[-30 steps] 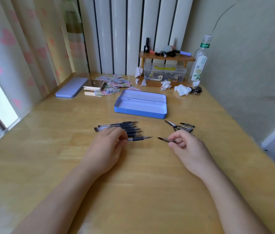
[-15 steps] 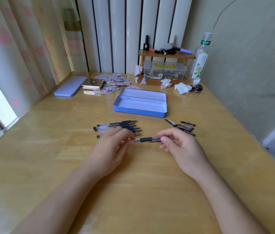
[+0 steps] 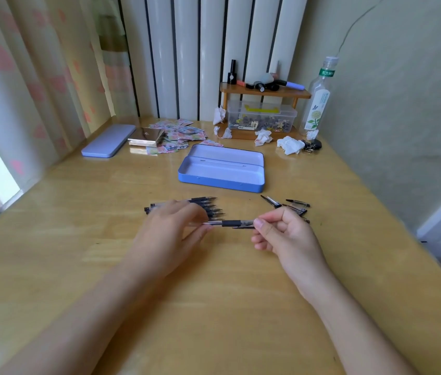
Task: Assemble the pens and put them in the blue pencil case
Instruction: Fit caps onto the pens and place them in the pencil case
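Both hands meet over the middle of the wooden desk (image 3: 105, 266) on one gel pen (image 3: 231, 223), which lies level from 9 to 3 o'clock. The left hand (image 3: 170, 234) pinches the clear barrel end between thumb and fingers; most of that barrel is hidden under the hand. The right hand (image 3: 285, 234) has thumb and forefinger closed on the pen's other end, where a cap seems to sit over the tip, though blur makes it hard to tell how far on it is. The remaining right fingers are curled in.

At 12 o'clock of the left hand lies a row of uncapped pens (image 3: 208, 205), tips toward 3 o'clock, their rear halves covered by the hand. At 1 o'clock of the right hand sit loose pen caps (image 3: 296, 203), some hidden behind the knuckles, so their count is unclear.

The blue pencil case (image 3: 222, 182) lies open and empty farther toward 12 o'clock, well apart from the hands. Its separate lid (image 3: 108, 140) rests at 10 o'clock near the curtain (image 3: 24, 77).
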